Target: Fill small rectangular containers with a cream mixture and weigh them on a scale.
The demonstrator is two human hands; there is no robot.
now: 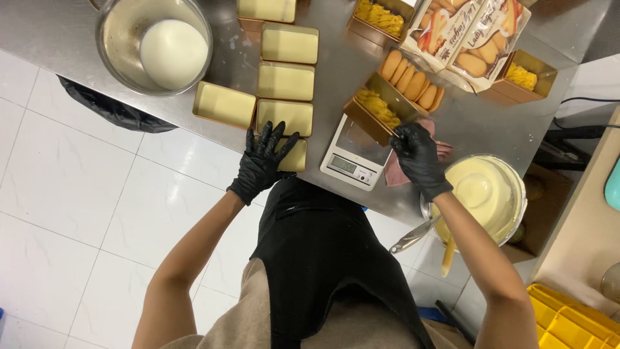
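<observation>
My left hand (263, 158), in a black glove, rests with fingers spread on a gold tin (296, 155) filled with pale cream at the near edge of the steel table (342, 71). My right hand (416, 152), also gloved, grips the near rim of a gold tin (378, 110) lined with yellow biscuit pieces, tilted above a white kitchen scale (352, 158). A row of ladyfinger biscuits (410, 81) lies just behind that tin.
Several cream-filled gold tins (285, 81) stand left of the scale. A steel bowl of white liquid (155, 45) sits far left, a bowl of yellow cream (484, 194) at right with a utensil handle (413, 236). Biscuit packages (468, 32) and a pink cloth (395, 169) lie nearby.
</observation>
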